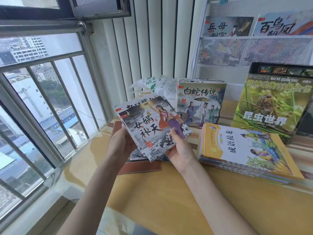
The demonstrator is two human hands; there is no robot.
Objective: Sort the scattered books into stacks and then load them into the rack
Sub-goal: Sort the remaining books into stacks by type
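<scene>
Glossy thin picture books (150,126), fanned, gripped by left hand (121,145) and right hand (179,150)

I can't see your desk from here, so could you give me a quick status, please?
Left hand and right hand both grip a fanned bundle of picture books. Rack holds two books. Nothing blocking.

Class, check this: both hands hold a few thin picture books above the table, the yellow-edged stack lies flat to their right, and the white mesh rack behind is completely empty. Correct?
Not quite. The head view shows the white mesh rack already holding two books in its upper pocket. The rest stands: left hand and right hand hold the thin picture books, with the yellow-edged stack flat to their right.
</scene>
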